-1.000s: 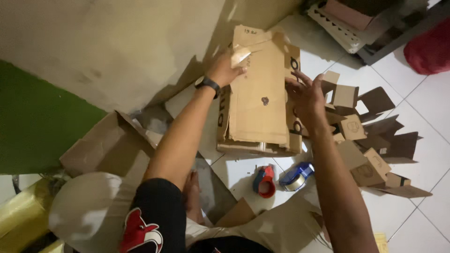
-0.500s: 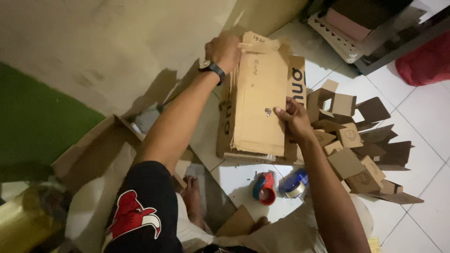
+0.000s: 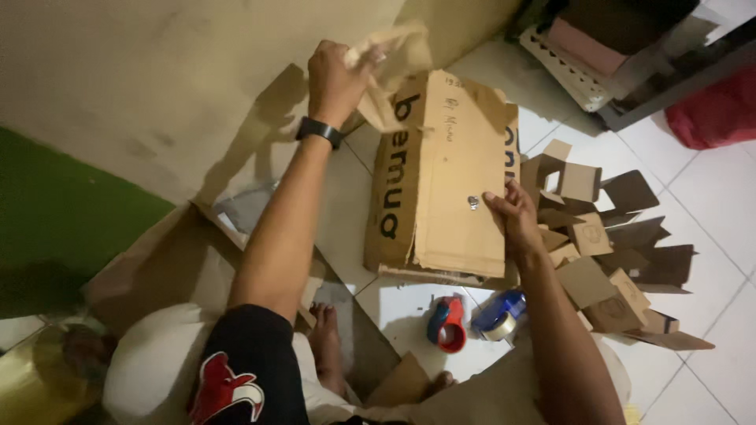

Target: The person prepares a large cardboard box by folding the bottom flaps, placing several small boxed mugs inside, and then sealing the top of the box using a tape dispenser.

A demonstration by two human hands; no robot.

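Note:
A flattened brown cardboard box (image 3: pixel 445 181) with dark lettering lies on the white tiled floor. My left hand (image 3: pixel 337 75), with a black wristband, grips a strip of brown tape or paper (image 3: pixel 394 67) and holds it up off the box's top edge. My right hand (image 3: pixel 516 216) presses flat on the box's right side, fingers spread, next to a small metal spot.
A pile of small cardboard pieces (image 3: pixel 610 244) lies right of the box. A red tape dispenser (image 3: pixel 447 324) and a blue tape roll (image 3: pixel 500 315) sit near my bare feet (image 3: pixel 327 346). Large cardboard sheets (image 3: pixel 165 260) lie at left, a shelf (image 3: pixel 598 63) and red bag (image 3: pixel 717 110) at top right.
My left hand has lifted up and away from the box's top edge, pulling the strip with it. My right hand has slid a little lower on the box.

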